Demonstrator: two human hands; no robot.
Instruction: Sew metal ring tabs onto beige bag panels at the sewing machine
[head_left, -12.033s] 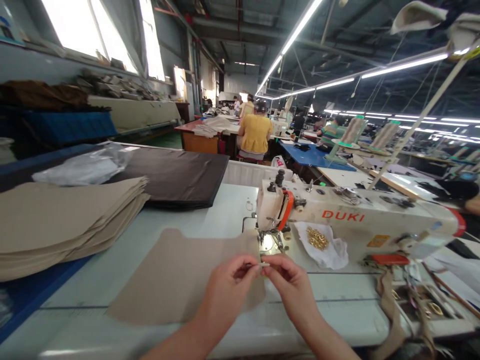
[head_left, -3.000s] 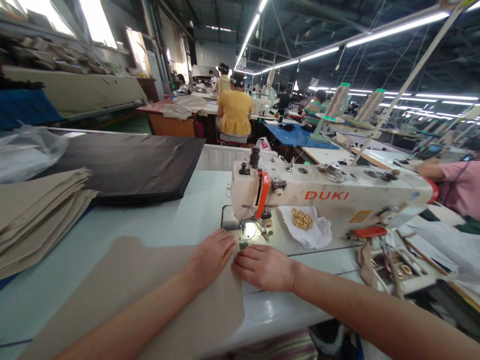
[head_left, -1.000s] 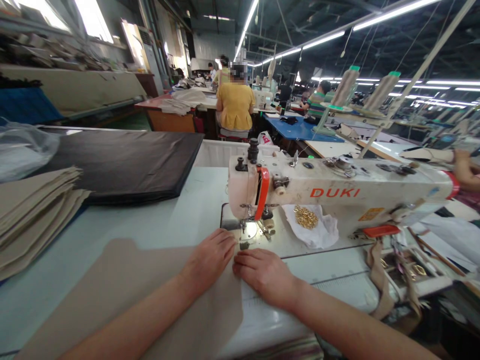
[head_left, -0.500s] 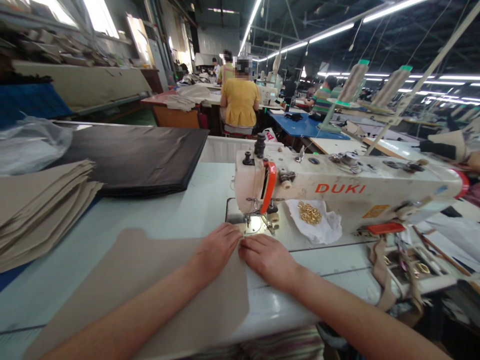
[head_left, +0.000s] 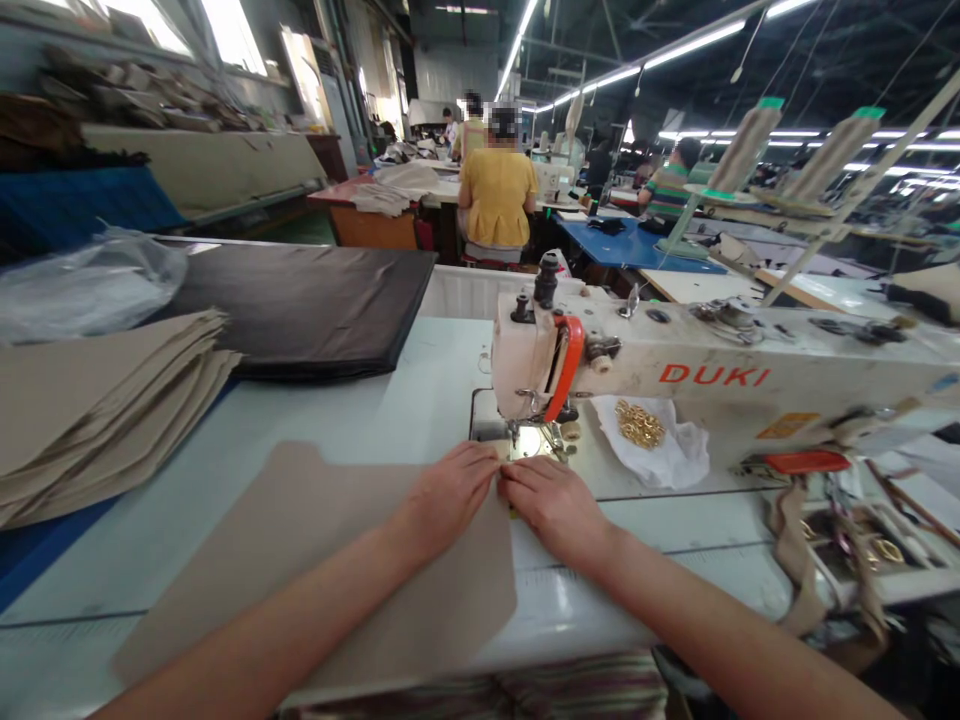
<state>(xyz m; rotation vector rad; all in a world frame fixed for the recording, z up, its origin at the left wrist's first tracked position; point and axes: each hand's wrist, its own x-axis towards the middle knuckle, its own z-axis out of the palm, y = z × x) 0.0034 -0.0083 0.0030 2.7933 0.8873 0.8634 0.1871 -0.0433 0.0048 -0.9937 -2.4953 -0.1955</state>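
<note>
A flat beige fabric panel (head_left: 330,540) lies on the sewing machine table, its upper right edge near the needle (head_left: 515,432) of a white sewing machine (head_left: 630,370). My left hand (head_left: 450,500) rests over that edge, fingers pressed together just in front of the lit needle plate (head_left: 529,441). Close beside it, my right hand (head_left: 559,510) has its fingers curled at the same edge, and the fingertips of both hands nearly meet. Both thumbs are mostly hidden. The stitching spot is too small to make out.
Left of the panel lie stacked beige pieces (head_left: 112,400), a folded dark sheet (head_left: 315,310) and a clear plastic bag (head_left: 90,285). Gold metal rings (head_left: 639,425) sit on white paper (head_left: 686,455) under the machine arm. Fabric strips (head_left: 795,550) hang beside a tray (head_left: 915,560) at right.
The view has swung slightly left, so the scene sits farther right. The panel has shifted a little forward past the needle, with both hands keeping their hold near it.
</note>
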